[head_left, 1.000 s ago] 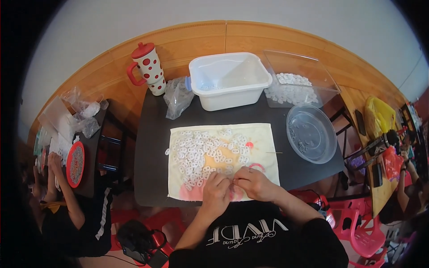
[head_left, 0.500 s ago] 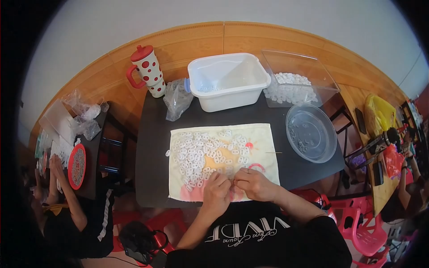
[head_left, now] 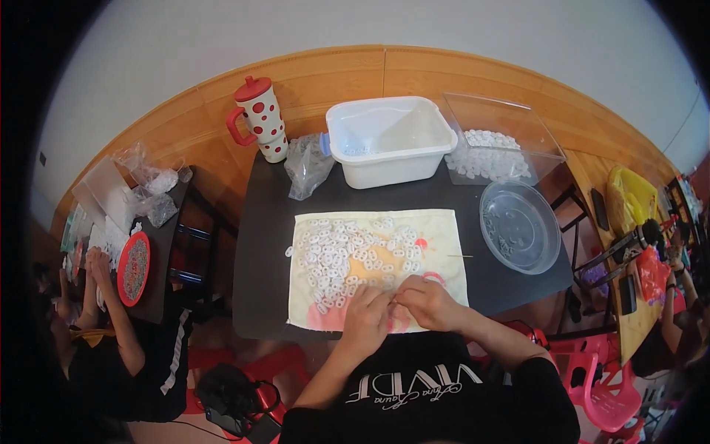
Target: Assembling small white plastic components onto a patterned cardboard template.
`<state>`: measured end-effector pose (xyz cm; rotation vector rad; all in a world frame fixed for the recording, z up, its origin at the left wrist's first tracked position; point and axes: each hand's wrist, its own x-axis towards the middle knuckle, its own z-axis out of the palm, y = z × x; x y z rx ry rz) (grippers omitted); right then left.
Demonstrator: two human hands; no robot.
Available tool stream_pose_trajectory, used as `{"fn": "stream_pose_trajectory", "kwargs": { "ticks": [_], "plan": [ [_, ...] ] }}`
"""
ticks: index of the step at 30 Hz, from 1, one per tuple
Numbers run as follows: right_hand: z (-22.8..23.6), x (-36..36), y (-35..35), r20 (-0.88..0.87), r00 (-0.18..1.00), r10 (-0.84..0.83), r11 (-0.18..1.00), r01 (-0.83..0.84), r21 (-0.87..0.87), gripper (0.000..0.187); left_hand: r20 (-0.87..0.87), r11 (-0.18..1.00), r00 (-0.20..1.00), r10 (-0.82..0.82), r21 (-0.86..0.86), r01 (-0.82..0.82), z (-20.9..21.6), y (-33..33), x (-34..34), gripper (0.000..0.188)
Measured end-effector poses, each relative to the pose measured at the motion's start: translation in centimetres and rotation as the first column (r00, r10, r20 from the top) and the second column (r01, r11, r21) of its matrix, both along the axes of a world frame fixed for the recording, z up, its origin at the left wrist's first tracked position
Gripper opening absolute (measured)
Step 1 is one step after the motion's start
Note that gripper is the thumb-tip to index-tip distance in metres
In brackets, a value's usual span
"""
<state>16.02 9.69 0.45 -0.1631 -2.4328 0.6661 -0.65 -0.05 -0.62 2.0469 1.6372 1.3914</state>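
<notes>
My left hand [head_left: 367,320] and my right hand [head_left: 429,302] meet over the near edge of a pale yellow towel [head_left: 444,255]. The fingers of both are pinched together at one spot, and what sits between the fingertips is too small to make out. Many small white oval pieces with two holes [head_left: 333,251] lie spread over the towel's left and middle, just beyond my hands. One loose piece rests on the dark table at the towel's left edge. A thin stick [head_left: 460,256] lies across the towel's right edge.
Behind the towel stand a white tub [head_left: 392,174], a polka-dot tumbler [head_left: 265,122], a plastic bag [head_left: 307,170] and a clear box of white pieces [head_left: 488,159]. A round clear container [head_left: 519,229] with small grey parts is at right. At left, another person works beside a red tray [head_left: 134,270].
The whole view has shifted slightly, so the table appears a little further right and lower. My hands stay pinched together at the towel's near edge. The person at left has brought their hands together.
</notes>
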Motion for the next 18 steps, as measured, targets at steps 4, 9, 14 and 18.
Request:
{"fn": "stream_pose_trajectory", "kwargs": {
  "ticks": [4, 9, 14, 18],
  "plan": [
    [3.9, 1.8, 2.2, -0.266, 0.944, -0.193, 0.981, 0.192, -0.031, 0.023, 0.06, 0.99, 0.997, 0.041, 0.13, -0.049, 1.5, -1.0, 0.1, 0.026],
    [13.8, 3.8, 11.1, -0.47, 0.745, -0.473, 0.733, 0.629, 0.259, 0.008, -0.006, 0.975, 0.99, 0.14, 0.173, -0.136, 5.5, -2.2, -4.0, 0.022],
    [16.9, 7.0, 22.2, -0.394, 0.62, -0.678, 0.635, 0.765, 0.112, 0.008, -0.159, 0.954, 0.942, 0.295, 0.1, -0.282, 5.3, 1.6, -12.6, 0.01],
    [13.2, 6.4, 21.1, -0.342, 0.659, -0.67, 0.582, 0.752, 0.31, 0.007, -0.162, 0.943, 0.929, 0.333, 0.068, -0.326, 3.5, 4.2, -17.5, 0.013]
  ]
}}
